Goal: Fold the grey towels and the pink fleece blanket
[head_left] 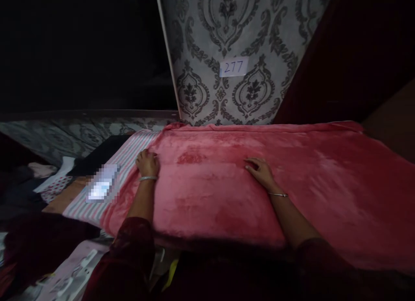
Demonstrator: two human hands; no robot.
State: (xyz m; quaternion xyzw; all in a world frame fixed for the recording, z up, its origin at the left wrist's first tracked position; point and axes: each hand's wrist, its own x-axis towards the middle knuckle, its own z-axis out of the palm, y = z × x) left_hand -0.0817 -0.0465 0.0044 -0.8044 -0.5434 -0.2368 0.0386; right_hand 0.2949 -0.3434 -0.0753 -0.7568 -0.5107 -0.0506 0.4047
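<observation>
A plush pink-red blanket (pixel 201 193) lies spread over a raised flat surface in front of me, with darker brushed patches in its pile. Near the blanket's left edge rests my left hand (pixel 148 163), its fingers bent and a little apart, touching the cloth. My right hand (pixel 261 173) is over the middle of the blanket, thumb and fingers apart and nothing held between them. Whether its fingertips press on the pile, I cannot tell. A striped pink, grey and white cloth (pixel 129 156) shows beyond the blanket's left edge.
On the striped cloth lies a blurred-out device with a lit part (pixel 102 186). Farther left are a piece of cardboard (pixel 63 197) and heaped cloths. Behind stand a patterned wall (pixel 223 97) with a paper marked 277 (pixel 234 67) and a large dark screen (pixel 84 54).
</observation>
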